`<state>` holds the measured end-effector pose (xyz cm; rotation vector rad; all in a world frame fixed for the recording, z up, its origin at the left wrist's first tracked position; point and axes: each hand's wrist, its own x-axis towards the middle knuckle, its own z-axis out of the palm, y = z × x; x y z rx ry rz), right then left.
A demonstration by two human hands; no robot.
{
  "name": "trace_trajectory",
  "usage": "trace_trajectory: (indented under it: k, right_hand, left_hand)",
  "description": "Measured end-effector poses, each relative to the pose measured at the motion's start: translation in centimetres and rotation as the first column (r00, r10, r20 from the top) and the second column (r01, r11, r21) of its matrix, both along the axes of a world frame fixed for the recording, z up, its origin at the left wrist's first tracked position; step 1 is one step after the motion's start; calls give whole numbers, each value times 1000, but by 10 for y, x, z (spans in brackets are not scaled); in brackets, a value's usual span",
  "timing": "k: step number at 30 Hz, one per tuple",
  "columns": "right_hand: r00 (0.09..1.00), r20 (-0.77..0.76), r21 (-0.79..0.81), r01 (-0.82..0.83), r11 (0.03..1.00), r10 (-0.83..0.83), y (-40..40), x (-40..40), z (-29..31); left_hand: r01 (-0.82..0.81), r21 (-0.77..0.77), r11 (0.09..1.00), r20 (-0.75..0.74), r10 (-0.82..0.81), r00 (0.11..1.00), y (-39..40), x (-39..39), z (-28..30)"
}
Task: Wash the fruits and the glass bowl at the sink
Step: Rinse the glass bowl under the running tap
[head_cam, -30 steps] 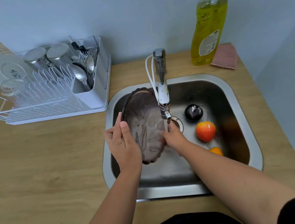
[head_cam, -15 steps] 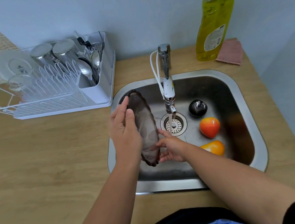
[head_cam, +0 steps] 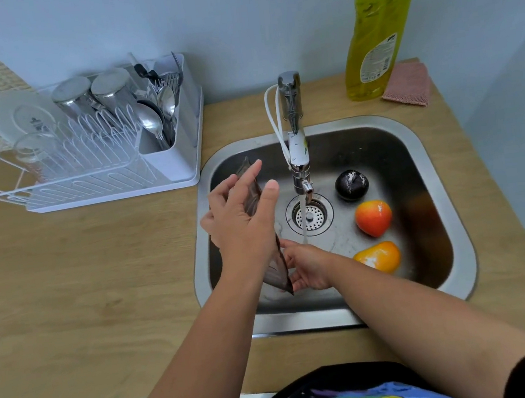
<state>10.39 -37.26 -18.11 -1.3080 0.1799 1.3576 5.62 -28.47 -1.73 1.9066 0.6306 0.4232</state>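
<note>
A dark tinted glass bowl point(head_cam: 277, 270) stands on edge over the left half of the steel sink point(head_cam: 444, 197). My left hand point(head_cam: 240, 221) presses flat against its outer side, fingers straight. My right hand point(head_cam: 310, 267) grips the bowl's lower rim from the right. Three fruits lie on the sink floor at the right: a dark plum point(head_cam: 351, 184), a red-orange apple point(head_cam: 373, 218) and an orange-yellow fruit point(head_cam: 379, 256). Water runs from the tap point(head_cam: 296, 149) onto the drain, just right of the bowl.
A white dish rack point(head_cam: 86, 153) with cups, a plate and cutlery stands on the wooden counter left of the sink. A yellow dish-soap bottle point(head_cam: 376, 32) and a pink cloth point(head_cam: 406, 84) sit at the back right corner.
The bowl has turned from facing me to edge-on and moved left, out of the water stream. My right hand has slid from its face down to the lower rim.
</note>
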Motion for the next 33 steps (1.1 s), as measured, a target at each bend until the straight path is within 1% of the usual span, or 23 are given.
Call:
trace_trajectory:
  k: [3, 5, 15, 20, 30, 33]
  right_hand:
    - [1000, -22, -23, 4, 1000, -4, 2, -1, -4]
    - [999, -33, -26, 1, 1000, -2, 1, -1, -4]
    - [998, 7, -15, -56, 998, 56, -2, 2, -5]
    - [998, 38, -21, -50, 999, 50, -3, 1, -3]
    - [996, 64, -33, -65, 997, 67, -5, 0, 2]
    - [995, 72, -27, -69, 997, 71, -7, -1, 10]
  left_hand:
    - [-1, 50, 999, -75, 4, 997, -5, -1, 5]
    - [9, 38, 999, -91, -5, 996, -7, -2, 8]
    - [36, 69, 997, -98, -29, 995, -3, -5, 6]
    - [41, 107, 993, -96, -30, 995, -3, -4, 4]
    - [59, 119, 991, -106, -47, 993, -5, -2, 1]
    - [45, 87, 995, -66, -39, 997, 4, -6, 1]
